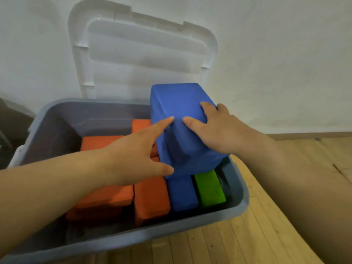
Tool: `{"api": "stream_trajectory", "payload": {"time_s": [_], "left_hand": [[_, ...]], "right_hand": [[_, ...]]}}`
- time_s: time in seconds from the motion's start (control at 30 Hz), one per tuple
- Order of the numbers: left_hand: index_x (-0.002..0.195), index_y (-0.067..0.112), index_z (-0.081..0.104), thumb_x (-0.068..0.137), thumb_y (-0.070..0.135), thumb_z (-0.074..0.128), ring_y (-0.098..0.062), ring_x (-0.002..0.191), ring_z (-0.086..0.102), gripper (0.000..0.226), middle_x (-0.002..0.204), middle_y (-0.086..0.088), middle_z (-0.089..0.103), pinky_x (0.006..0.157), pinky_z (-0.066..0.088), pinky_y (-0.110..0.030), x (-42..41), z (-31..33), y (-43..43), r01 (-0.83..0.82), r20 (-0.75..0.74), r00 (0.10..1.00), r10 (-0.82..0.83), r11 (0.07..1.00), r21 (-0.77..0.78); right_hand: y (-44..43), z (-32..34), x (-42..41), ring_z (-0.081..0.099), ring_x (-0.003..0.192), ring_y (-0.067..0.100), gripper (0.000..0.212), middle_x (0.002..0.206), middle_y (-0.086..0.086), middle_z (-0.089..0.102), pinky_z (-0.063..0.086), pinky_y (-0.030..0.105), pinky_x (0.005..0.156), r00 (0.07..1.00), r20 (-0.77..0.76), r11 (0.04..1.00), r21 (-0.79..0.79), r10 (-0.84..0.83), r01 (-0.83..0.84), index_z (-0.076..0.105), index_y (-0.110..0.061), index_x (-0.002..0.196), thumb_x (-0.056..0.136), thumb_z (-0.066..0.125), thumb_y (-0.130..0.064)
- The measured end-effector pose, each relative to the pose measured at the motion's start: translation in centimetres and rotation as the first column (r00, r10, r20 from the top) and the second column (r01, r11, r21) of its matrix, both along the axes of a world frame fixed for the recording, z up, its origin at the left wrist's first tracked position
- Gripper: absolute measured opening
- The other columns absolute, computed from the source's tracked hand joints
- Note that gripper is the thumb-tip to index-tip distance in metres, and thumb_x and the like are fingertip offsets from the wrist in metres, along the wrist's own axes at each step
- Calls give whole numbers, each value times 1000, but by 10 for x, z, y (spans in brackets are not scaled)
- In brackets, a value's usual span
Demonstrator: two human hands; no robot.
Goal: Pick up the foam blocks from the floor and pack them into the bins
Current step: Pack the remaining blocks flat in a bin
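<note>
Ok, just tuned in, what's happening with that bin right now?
A person has both hands on a large blue block, tilted above the right end of the bin and not yet down among the others. The right hand grips its top and right edge; the left hand presses straight fingers against its left side. Already inside lie several orange blocks, a smaller blue block and a green block. The lid stands upright behind the bin.

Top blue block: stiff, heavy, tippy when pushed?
Probably light foam: left hand and right hand steady the blue block with spread fingers. Likely a bit squashy; its face looks creased. May tip: it sits tilted in the bin.
</note>
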State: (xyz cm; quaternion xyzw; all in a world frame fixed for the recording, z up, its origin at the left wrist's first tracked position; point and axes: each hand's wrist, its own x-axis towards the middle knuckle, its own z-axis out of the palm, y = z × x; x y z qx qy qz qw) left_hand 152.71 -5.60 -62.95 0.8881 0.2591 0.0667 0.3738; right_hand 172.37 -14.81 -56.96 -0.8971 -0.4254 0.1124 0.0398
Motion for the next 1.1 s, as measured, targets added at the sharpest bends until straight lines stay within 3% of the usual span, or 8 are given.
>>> {"api": "stream_trajectory", "payload": {"time_s": [0.1,0.23,0.4,0.57,0.73,0.83,0.97,1.1], "left_hand": [[158,49,14,74,48,85,-4,131,47,110,156,18,37,100,38,-21,-25,-1,18,-93,15,996,92,995,46],[159,38,24,80,46,80,-13,144,36,97,159,5,36,116,29,-29,-77,1,47,-215,-31,973,228,949,232],[157,38,27,76,63,71,-30,143,35,96,154,-3,39,120,31,-48,-139,-12,75,-313,-156,911,381,887,338],[155,45,20,67,80,59,-36,145,32,103,158,-5,25,121,29,-50,-178,-37,80,-281,-293,878,379,903,325],[158,47,9,85,63,68,-38,153,16,95,167,4,-13,123,24,-51,-191,-63,80,-197,-369,886,281,948,248],[159,44,6,89,62,65,-35,155,9,93,167,5,-16,124,21,-49,-190,-61,79,-190,-354,898,263,955,226],[160,41,6,91,61,62,-35,154,11,91,168,6,-16,124,20,-46,-192,-59,77,-198,-351,898,266,955,219],[161,40,6,92,61,61,-34,153,15,90,168,5,-15,123,22,-47,-198,-57,74,-190,-353,899,258,958,216]], "right_hand": [[8,9,-11,29,146,38,89,167,6,17,30,53,116,991,111,997,38,69,-73,12,-37,161,88,33,-83],[30,21,-51,25,150,33,82,168,9,18,26,46,121,954,180,947,175,240,-271,25,-28,160,93,44,-73],[60,10,-114,42,136,33,70,150,10,39,36,46,114,888,200,872,193,415,-451,46,-21,147,92,55,-63],[83,-35,-158,47,131,35,65,145,12,44,40,45,110,863,53,856,112,503,-506,46,-21,146,93,58,-55],[99,-106,-160,45,134,38,68,146,20,44,37,41,111,923,-88,908,-171,374,-384,43,-14,147,95,55,-57],[96,-139,-165,41,135,41,78,154,24,34,34,47,111,921,32,887,-285,388,-364,31,-18,155,95,50,-63],[116,-169,-174,31,144,48,95,164,30,15,31,52,117,964,-65,862,-436,256,-258,0,-19,163,94,44,-68],[146,-179,-181,30,146,46,96,162,22,27,30,50,116,993,-104,882,-463,46,-89,-6,-16,163,96,49,-57]]}}
